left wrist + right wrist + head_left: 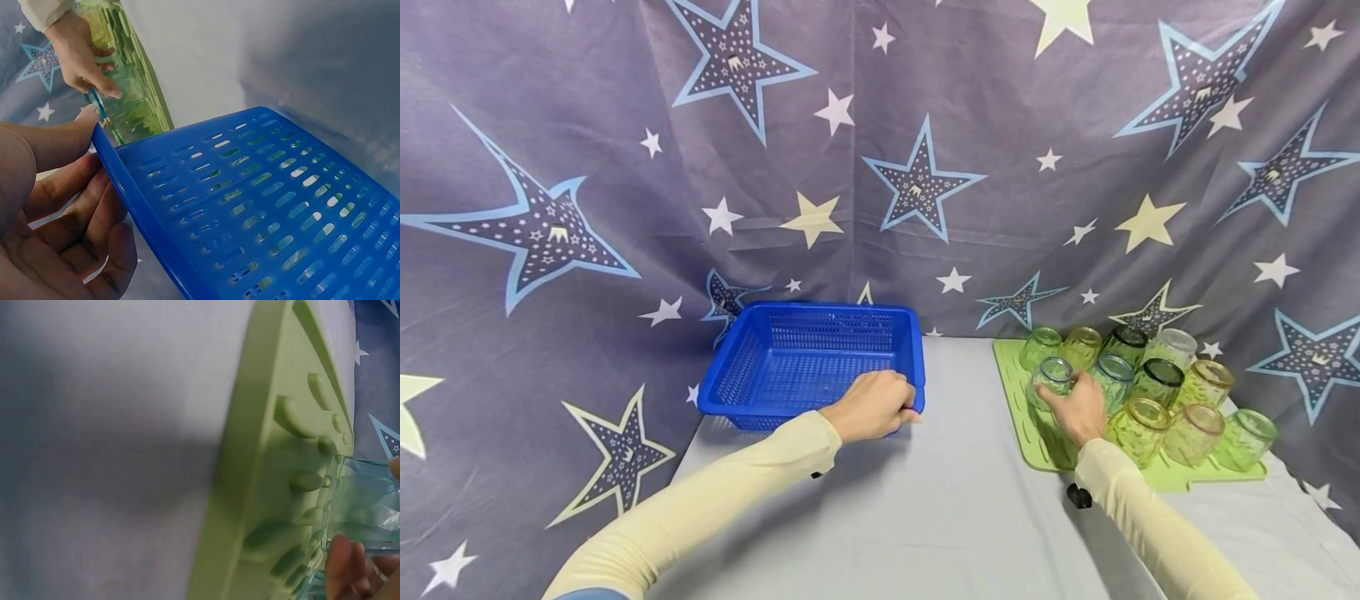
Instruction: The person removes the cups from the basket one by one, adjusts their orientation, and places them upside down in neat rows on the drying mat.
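My left hand (874,406) pinches the rim of a blue perforated plastic basket (831,308) at its right front corner. In the left wrist view, the thumb lies on top of the basket rim (153,247) and the fingers curl beneath it. Over on the right, my right hand (1078,408) holds a pale blue clear glass (1055,372) between thumb and fingers. That glass stands at the left side of a green drying mat (1011,383). From the right wrist, the glass (362,494) appears against the raised bumps of the mat; most of the hand is out of frame.
Several other glasses stand close together on the mat, among them a yellow glass (1138,433), a pink-tinted glass (1195,435) and a dark green glass (1157,383). A pale cloth (955,500) covers the table. Behind hangs a star-patterned curtain (887,83).
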{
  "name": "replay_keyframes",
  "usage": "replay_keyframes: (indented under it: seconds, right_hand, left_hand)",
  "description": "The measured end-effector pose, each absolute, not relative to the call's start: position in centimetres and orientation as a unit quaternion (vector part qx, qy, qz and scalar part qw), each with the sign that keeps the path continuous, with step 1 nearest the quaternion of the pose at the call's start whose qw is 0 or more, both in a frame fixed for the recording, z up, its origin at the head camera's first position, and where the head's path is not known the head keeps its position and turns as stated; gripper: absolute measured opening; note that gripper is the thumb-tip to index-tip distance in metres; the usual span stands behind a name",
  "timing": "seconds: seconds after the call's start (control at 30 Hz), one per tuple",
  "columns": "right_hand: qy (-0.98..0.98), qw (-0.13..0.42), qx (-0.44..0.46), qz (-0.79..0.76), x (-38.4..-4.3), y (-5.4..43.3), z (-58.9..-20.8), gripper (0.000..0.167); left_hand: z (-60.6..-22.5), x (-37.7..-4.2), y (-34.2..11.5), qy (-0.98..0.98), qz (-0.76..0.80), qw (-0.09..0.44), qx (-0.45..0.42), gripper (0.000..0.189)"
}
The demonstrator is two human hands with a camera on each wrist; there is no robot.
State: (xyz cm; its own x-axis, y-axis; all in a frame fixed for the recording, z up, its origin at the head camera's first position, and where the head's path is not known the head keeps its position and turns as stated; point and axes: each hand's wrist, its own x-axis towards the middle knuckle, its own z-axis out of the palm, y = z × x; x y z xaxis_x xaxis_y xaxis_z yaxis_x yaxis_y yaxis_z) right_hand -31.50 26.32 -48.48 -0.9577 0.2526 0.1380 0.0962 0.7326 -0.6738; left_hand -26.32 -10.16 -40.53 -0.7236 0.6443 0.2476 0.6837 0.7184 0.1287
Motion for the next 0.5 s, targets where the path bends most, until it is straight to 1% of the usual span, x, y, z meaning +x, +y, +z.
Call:
replay_keyframes:
  seconds: [0.2,0.4,0.5]
  right_hand:
    - [-0.93,0.106,-0.106,0.334,-31.79,26.52,-48.6,0.089]
    - [-0.938,0.104,-0.113,0.312,-32.09,26.49,-48.59,0.088]
    - [-0.94,0.104,-0.112,0.305,-32.2,26.52,-48.6,0.088]
  left_hand:
    - [-40.49,-26.38,-10.11,-0.924,-0.105,0.085,-0.358,0.036]
    - [-40.37,-26.66,-10.05,-0.922,-0.114,0.078,-0.362,0.045]
    - [-40.39,-26.75,-10.08,-0.921,-0.115,0.075,-0.363,0.046]
